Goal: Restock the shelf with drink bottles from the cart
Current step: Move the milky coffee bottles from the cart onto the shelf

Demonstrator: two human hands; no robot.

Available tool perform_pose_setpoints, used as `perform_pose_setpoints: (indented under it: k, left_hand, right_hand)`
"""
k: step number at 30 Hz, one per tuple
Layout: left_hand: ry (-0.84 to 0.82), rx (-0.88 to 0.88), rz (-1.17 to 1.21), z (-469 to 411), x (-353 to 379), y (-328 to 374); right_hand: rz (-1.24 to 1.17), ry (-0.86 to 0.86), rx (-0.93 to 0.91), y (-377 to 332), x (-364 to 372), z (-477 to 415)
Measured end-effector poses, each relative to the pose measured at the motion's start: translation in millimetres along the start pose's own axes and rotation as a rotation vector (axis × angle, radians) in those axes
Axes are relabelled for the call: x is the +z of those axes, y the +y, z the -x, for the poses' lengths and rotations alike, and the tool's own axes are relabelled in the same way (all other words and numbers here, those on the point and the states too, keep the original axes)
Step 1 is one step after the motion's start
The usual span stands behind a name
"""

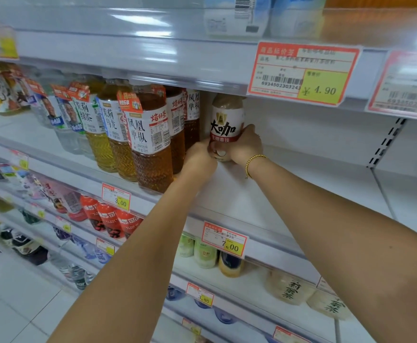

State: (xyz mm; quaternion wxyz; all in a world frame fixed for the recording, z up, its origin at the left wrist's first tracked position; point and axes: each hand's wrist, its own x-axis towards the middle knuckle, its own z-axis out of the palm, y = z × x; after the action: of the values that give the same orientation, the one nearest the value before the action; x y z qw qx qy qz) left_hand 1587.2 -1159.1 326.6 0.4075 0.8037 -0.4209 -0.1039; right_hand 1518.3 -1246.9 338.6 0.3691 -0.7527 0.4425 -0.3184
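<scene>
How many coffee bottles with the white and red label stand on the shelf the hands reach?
1: the coffee bottle, held by left hand and right hand, beside the tea bottles.

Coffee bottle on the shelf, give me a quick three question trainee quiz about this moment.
1. True or false: both hands grip the coffee bottle.
2. Which wrist wears the gold bracelet? A) left B) right
3. Fill in: the shelf to the right of the coffee bottle is ____.

Key: 1. True: the left hand and right hand clasp its lower part. 2. B. 3. Bare; the tea bottles stand on its left.
</scene>
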Motion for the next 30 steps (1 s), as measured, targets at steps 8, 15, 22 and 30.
perform_pose_setpoints:
  k: [8, 15, 22, 30]
  left_hand:
    - [0.022, -0.043, -0.023, 5, 1, 0]
    - [0.052, 0.053, 0.020, 36, -15, 2]
    - [0.320, 0.252, 0.168, 141, -53, -13]
    - [-0.004, -0.042, 0.062, 293, 5, -137]
  right_hand:
    - [0.045, -0.003, -0.015, -2, 6, -3]
    - [0.026, -0.070, 0.035, -13, 4, 3]
    - [0.170, -0.092, -0.209, -27, -46, 85]
    - [0.211, -0.396, -0.253, 82, -20, 260]
